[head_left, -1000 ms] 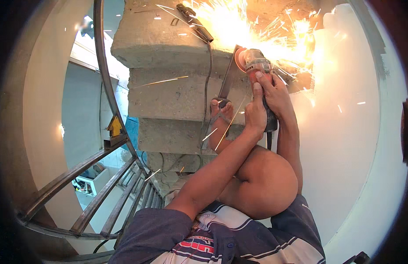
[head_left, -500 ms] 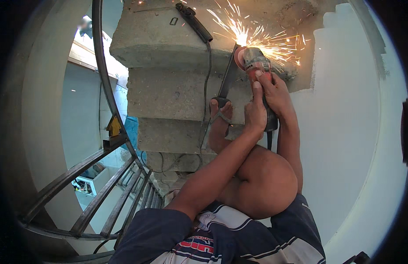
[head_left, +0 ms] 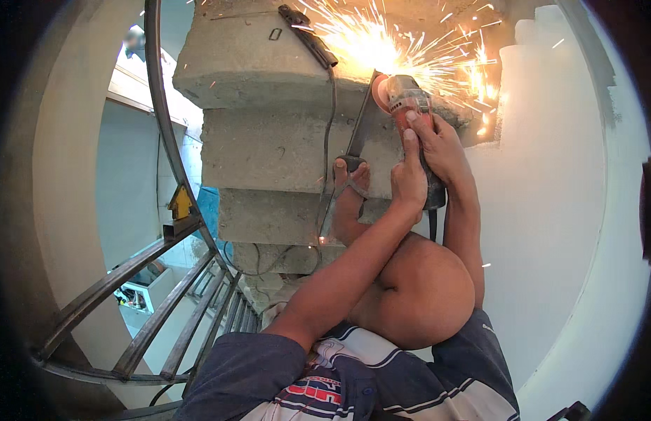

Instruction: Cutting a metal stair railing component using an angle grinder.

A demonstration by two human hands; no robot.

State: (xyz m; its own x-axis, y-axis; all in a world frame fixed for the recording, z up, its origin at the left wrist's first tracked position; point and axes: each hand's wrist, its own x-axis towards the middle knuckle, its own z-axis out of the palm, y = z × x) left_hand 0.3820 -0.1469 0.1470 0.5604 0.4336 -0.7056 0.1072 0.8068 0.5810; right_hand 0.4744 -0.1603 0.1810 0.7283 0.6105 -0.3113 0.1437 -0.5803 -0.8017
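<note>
An angle grinder (head_left: 409,98), red and black with a worn grey head, is held by both my hands. My left hand (head_left: 408,179) is closed round the near side of its body, thumb pointing forward. My right hand (head_left: 444,151) wraps the other side. The reddish disc (head_left: 380,94) meets the far end of a dark flat metal bar (head_left: 363,123), and bright sparks (head_left: 381,52) spray forward and to the right. My foot in a sandal (head_left: 351,184) rests at the bar's near end. Sparks hide part of the contact point.
Rough concrete stairs (head_left: 262,151) descend toward me. A black welding electrode holder (head_left: 311,41) lies on the upper step, its cable (head_left: 330,126) trailing down. On the left stands a metal railing (head_left: 164,98) with a yellow magnetic square (head_left: 180,203). A white wall (head_left: 550,189) rises on the right.
The spark spray has grown larger and brighter, spreading wider along the step and wall edge. My hands, the grinder and the bar stay in nearly the same place.
</note>
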